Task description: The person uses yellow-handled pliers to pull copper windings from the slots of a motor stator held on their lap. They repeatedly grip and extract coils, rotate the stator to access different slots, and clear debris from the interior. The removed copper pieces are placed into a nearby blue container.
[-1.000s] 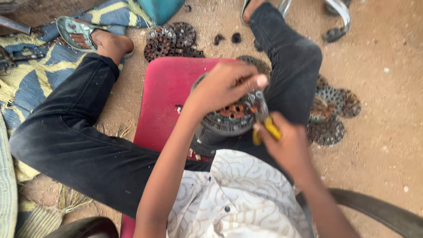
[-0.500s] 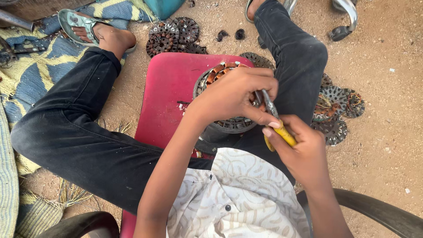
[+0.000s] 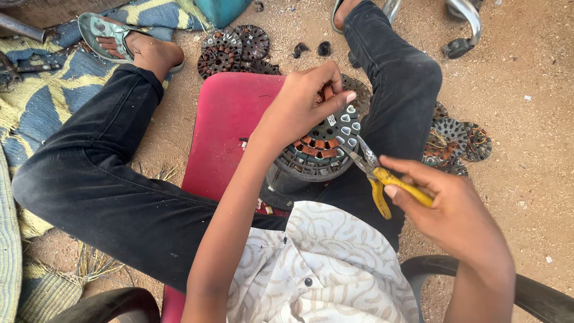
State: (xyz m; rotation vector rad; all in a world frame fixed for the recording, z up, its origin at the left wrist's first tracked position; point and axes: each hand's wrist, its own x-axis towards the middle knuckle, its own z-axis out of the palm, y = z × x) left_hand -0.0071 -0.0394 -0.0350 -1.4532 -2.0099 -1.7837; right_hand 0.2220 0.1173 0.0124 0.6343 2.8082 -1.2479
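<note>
Since the frame half a second back, the right hand [image 3: 454, 209] has drawn away from the left hand [image 3: 305, 107]: the two were nearly touching over the winding, and now a clear gap lies between them, with only the plier nose bridging it. The view has also slid slightly, so the work sits more to the centre.

Red stool seat [image 3: 221, 119]: under and left of both hands, carrying the work between the person's dark-trousered legs.

Motor stator [image 3: 317, 149]: round, dark laminated ring with copper-coloured coils, resting on the seat edge. It lies up and to the left of the right hand, directly beneath the left hand.

Left hand: clamped down on the stator's top rim, fingers curled over the far edge, thumb side toward the pliers. It is the nearer hand to the work, in contact.

Right hand: closed around the handles of the yellow-handled pliers [image 3: 382, 176], not touching the stator itself.

Pliers: long axis runs from lower right at the palm to upper left; the nose meets the stator's near right rim. Whether the tips grip a wire cannot be told.

Loose stator plates [image 3: 236, 51]: on the sand beyond the left hand; more of them beyond the right hand.
</note>
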